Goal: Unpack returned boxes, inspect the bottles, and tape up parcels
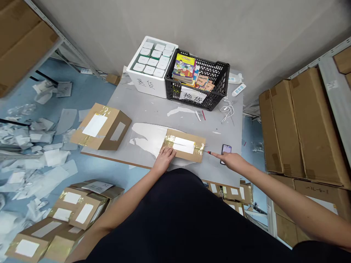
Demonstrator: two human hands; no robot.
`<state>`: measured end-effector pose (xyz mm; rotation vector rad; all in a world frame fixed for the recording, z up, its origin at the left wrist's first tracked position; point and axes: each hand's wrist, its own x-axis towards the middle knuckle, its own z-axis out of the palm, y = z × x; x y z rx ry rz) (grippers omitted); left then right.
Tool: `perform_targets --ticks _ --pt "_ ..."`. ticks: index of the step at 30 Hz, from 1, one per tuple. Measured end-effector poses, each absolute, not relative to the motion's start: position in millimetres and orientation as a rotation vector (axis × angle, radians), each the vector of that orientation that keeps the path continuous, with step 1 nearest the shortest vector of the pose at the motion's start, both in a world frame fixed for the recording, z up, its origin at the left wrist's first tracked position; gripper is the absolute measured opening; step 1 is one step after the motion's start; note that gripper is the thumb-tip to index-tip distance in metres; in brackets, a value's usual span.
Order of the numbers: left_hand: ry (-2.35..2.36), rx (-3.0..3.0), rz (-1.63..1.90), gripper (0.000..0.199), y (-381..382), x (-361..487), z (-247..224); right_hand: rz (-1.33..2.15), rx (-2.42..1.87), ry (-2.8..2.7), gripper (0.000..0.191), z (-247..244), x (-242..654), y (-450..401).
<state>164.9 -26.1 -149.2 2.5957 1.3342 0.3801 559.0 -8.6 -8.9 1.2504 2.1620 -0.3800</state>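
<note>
A flat cardboard parcel [184, 145] lies on a white sheet [145, 137] on the grey table, with gold tape and a white label across its top. My left hand [165, 160] rests flat on the parcel's near left corner. My right hand [229, 160] reaches in from the right, with the index finger stretched along a thin red-handled blade [208, 152]. The blade's tip points at the parcel's right edge. A black smartphone [226, 153] lies just beyond my right fingers, partly hidden by them.
On the grey table [175, 118] stand a taped carton [101, 127], a white foam box [149, 69] and a black basket of books [197, 80]. A white cable [227, 109] lies nearby. Flattened cartons stand at right; parcels and plastic scraps cover the floor at left.
</note>
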Motion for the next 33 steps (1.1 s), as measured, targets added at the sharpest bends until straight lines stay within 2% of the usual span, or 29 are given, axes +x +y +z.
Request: perform_targets --ticks 3,6,10,14,19,22,26,33 --pt "1.348 2.606 0.399 0.058 -25 165 -147 -0.481 1.405 2.106 0.066 -12 579 -25" --pt "1.326 2.628 0.400 0.054 -24 165 -141 -0.775 1.795 2.028 0.058 -23 588 -53" --pt "1.318 2.618 0.363 0.043 -20 170 -124 -1.444 2.372 1.737 0.063 -55 569 -87" --pt "1.209 2.659 0.303 0.051 -2 183 -105 -1.909 2.701 1.515 0.072 -87 529 -95" --pt "1.037 2.733 0.057 0.079 32 202 -100 -2.090 2.886 1.334 0.073 -102 496 -86" --pt "0.997 2.738 -0.158 0.089 47 208 -106 -2.185 2.902 1.292 0.072 -105 490 -82" --pt "1.008 2.730 -0.297 0.092 50 208 -107 -2.313 2.929 1.248 0.072 -108 490 -78" --pt "1.019 2.799 -0.187 0.086 40 205 -111 -2.386 2.814 1.282 0.076 -116 501 -78"
